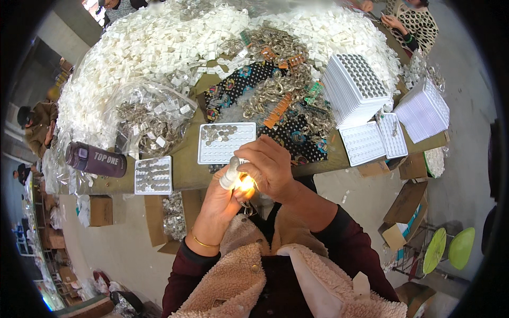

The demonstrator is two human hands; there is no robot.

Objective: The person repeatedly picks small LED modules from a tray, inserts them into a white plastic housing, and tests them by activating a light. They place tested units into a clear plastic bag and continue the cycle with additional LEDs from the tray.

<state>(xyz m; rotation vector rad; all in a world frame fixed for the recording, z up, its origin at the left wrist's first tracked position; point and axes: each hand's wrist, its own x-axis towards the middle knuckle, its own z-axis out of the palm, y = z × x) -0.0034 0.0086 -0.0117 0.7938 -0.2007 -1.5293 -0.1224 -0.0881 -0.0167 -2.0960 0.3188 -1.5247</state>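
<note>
In front of my chest, at the table's near edge, both hands are raised close together. My left hand (216,199) is closed around a small white cylindrical piece (229,179) with a grey round top. My right hand (271,168) has its fingers bent and pinched beside that piece; what they hold is hidden. Between the hands glows a bright yellow light (246,184), too bright to show its source's shape. Just beyond them lies a white moulded tray (205,158) partly filled with round grey discs like button cells.
White plastic pieces (154,47) form a large heap at the back. Metal clasps (281,90) lie on dotted cloth. A tall tray stack (342,95) stands right; a purple bottle (95,160) and a smaller filled tray (154,175) lie left. Open cartons (154,217) stand below. Other people sit around the table.
</note>
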